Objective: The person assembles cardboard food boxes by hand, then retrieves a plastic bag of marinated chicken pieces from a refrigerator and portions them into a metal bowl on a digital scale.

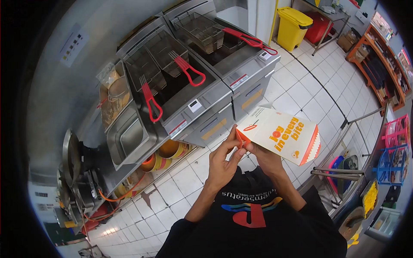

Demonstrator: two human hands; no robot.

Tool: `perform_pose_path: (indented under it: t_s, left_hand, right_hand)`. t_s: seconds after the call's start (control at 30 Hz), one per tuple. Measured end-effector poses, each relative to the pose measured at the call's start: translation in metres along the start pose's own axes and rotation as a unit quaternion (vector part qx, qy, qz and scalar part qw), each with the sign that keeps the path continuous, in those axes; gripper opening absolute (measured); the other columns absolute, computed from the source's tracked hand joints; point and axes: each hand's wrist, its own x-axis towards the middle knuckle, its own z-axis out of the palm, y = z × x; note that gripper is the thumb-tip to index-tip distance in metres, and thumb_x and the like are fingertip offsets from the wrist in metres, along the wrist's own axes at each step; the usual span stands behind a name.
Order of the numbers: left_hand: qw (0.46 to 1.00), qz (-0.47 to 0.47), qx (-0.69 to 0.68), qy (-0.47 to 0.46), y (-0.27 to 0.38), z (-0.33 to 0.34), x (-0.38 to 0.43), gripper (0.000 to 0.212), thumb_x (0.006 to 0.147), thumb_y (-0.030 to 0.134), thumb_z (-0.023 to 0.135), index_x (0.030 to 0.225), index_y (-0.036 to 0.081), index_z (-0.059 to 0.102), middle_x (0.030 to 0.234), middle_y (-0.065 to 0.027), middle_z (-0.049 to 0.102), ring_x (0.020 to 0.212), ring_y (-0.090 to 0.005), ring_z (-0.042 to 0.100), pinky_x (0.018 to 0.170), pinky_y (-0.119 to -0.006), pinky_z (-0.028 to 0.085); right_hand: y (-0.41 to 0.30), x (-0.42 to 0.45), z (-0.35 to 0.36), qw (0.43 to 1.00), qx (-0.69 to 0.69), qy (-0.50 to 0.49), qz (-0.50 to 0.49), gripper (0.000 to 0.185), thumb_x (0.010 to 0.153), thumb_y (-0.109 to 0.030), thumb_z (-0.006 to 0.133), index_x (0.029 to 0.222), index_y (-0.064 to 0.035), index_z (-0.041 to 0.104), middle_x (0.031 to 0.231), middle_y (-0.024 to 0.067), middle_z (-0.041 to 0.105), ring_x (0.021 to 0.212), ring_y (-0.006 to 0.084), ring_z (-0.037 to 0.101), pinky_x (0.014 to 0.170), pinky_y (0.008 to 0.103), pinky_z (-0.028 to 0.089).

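Note:
A white and orange paperboard food box [277, 132] is held in front of my chest, tilted, with its printed side facing up. Its scalloped orange end points right, away from my fingers. My left hand [224, 161] pinches the orange end flaps [242, 138] at the box's near-left end, thumb and fingers on the folds. My right hand [266, 159] grips the same end from below and to the right, its thumb close to the left thumb. Part of the right hand's fingers is hidden behind the box.
Ahead stands a stainless-steel deep fryer [213, 93] with wire baskets [200, 32] and red handles [190, 69]. A steel pan [129, 140] sits left of it. Farther off are a yellow bin [293, 30] and an orange shelf [371, 35]. Metal table legs [337, 172] stand at right.

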Motion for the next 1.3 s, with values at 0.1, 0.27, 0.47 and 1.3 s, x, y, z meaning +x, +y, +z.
perform_pose_path:
  t_s: [0.1,0.27,0.47,1.3]
  left_hand:
    - [0.996,-0.013,-0.073,0.054,-0.01,0.002,0.005,0.016,0.085,0.002,0.06,0.098,-0.002,0.051,0.134,-0.0293,0.038,0.122,-0.0296,0.044,0.094,-0.034,0.044]
    - [0.995,0.048,0.056,0.073,-0.033,0.001,0.036,0.022,0.077,0.001,0.069,0.094,0.0,0.054,0.126,-0.0317,0.044,0.117,-0.0317,0.05,0.087,-0.032,0.047]
    - [0.983,0.018,0.116,0.138,-0.055,0.0,0.079,0.026,0.076,0.0,0.069,0.092,0.002,0.049,0.126,-0.0315,0.044,0.119,-0.0341,0.048,0.093,-0.036,0.043]
    - [0.87,-0.184,0.231,0.395,-0.063,0.08,0.223,0.019,0.095,0.013,0.046,0.109,0.002,0.039,0.126,-0.0227,0.048,0.111,-0.0241,0.05,0.093,-0.035,0.039]
  right_hand:
    - [0.01,0.011,-0.008,0.999,0.03,-0.007,0.033,0.042,0.081,-0.012,0.069,0.118,-0.0031,0.05,0.109,0.0055,0.056,0.101,0.0163,0.054,0.087,0.0302,0.046]
    - [0.02,0.046,-0.009,1.0,-0.015,0.015,0.003,0.038,0.08,-0.019,0.071,0.111,-0.0055,0.056,0.102,0.0052,0.061,0.093,0.0127,0.057,0.079,0.0283,0.049]
    - [0.028,0.122,-0.049,0.993,-0.014,-0.098,0.06,0.038,0.081,-0.024,0.069,0.111,-0.0054,0.056,0.104,0.0074,0.061,0.098,0.0159,0.057,0.079,0.0321,0.049]
    - [-0.021,0.345,-0.113,0.845,-0.116,-0.522,-0.015,0.039,0.079,-0.023,0.068,0.111,-0.0045,0.054,0.104,0.0136,0.06,0.1,0.0237,0.057,0.079,0.0359,0.048]
